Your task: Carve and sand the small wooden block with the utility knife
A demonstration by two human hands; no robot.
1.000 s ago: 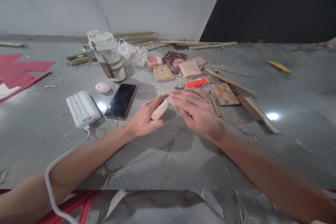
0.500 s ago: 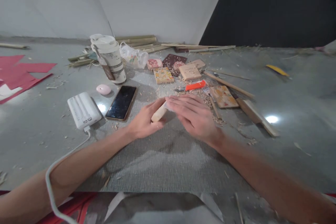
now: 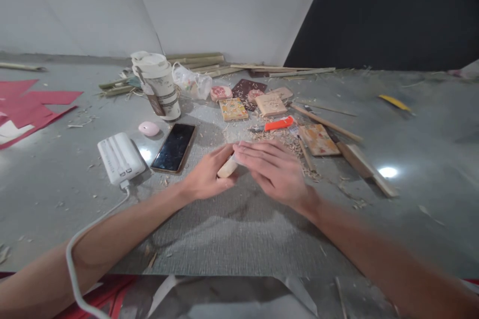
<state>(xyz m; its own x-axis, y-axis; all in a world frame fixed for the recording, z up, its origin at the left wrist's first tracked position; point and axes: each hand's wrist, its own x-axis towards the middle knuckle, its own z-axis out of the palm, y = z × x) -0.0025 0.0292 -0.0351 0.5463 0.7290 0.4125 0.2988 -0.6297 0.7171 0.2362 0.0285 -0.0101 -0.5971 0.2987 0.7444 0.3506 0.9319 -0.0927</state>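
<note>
My left hand (image 3: 205,175) is wrapped round a short pale wooden stick (image 3: 227,168), holding it at a slant just above the grey table (image 3: 232,229). My right hand (image 3: 275,168) lies over the stick's far end with its fingers stretched out and pressed together; something small and pale shows under the fingertips, too hidden to name. Wood shavings (image 3: 290,142) lie scattered just beyond both hands.
A black phone (image 3: 174,147), a white power bank (image 3: 119,158) with its cable, a pink oval (image 3: 148,128) and a paper cup (image 3: 159,84) sit to the left. An orange knife (image 3: 279,123), small painted wooden tiles (image 3: 233,108), sticks and bamboo strips (image 3: 325,120) lie beyond; red paper (image 3: 30,104) far left.
Both hands have drawn a little nearer to me along the table; the right hand has slid leftward over the stick, covering more of it. The view has tilted slightly.
</note>
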